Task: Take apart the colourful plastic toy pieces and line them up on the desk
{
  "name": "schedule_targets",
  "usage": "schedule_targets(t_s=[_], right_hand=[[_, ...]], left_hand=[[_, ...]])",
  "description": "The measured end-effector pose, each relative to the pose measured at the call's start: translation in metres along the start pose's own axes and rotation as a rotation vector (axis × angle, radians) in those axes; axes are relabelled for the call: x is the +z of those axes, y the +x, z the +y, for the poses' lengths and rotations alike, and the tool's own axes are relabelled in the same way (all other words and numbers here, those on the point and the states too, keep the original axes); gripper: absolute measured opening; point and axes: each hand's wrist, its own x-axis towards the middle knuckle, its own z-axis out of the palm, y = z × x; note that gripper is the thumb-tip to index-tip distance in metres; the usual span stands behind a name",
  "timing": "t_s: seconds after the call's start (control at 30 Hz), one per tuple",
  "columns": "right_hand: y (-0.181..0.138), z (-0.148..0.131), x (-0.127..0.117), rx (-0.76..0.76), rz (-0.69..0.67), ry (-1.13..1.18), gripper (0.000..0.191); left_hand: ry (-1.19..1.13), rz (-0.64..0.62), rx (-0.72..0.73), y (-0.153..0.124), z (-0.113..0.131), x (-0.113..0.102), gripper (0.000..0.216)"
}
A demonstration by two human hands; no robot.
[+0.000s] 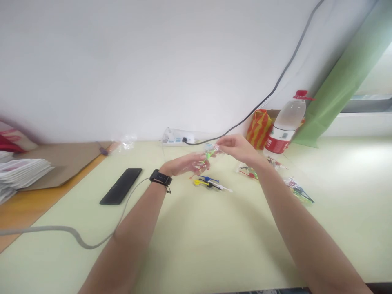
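Pale green tabletop [183,253] fills most of this, big red-capped bottle [283,130] standing over on the right, black phone-like slab [121,186] lying flat on the left. Left hand [185,164] has its grip curled round a clear plastic bag [208,145], right hand [236,148] has its grip pinched on the bag's other side. Loose coloured sticks [197,182] lie just below. Tiny bright green piece [209,155] is between both hands, can't tell if it's inside the bag.
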Motion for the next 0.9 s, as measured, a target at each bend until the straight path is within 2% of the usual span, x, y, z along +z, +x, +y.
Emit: schedule_targets(t_s=[0.17, 0.37, 0.5, 0.6, 0.67, 0.73, 0.8, 0.9], right_hand=[[-0.003, -0.003, -0.001, -0.005, -0.111, -0.050, 0.036], [-0.007, -0.003, -0.005, 0.265, -0.038, -0.058, 0.062], [-0.006, -0.002, -0.006, 0.190, -0.066, -0.035, 0.059], [0.001, 0.009, -0.006, 0.099, 0.042, -0.082, 0.053], [0.006, 0.022, -0.005, 0.111, 0.086, -0.246, 0.045], [0.007, 0.035, -0.003, 0.154, -0.030, -0.416, 0.031], [0.006, 0.044, 0.001, 0.175, -0.233, -0.430, 0.021], [0.004, 0.050, 0.010, 0.182, -0.556, -0.391, 0.023]], left_hand=[[-0.045, -0.031, 0.012, 0.001, -0.002, 0.000, 0.056], [-0.029, -0.004, -0.035, 0.000, -0.001, -0.002, 0.056], [-0.026, 0.004, -0.024, -0.002, -0.002, -0.005, 0.057], [-0.010, 0.033, -0.030, -0.004, -0.003, -0.009, 0.058], [0.004, 0.055, -0.026, -0.006, -0.003, -0.013, 0.059], [0.009, 0.078, -0.013, -0.009, -0.004, -0.016, 0.061], [0.010, 0.103, -0.004, -0.011, -0.004, -0.019, 0.062], [0.020, 0.126, 0.002, -0.013, -0.003, -0.021, 0.063]])
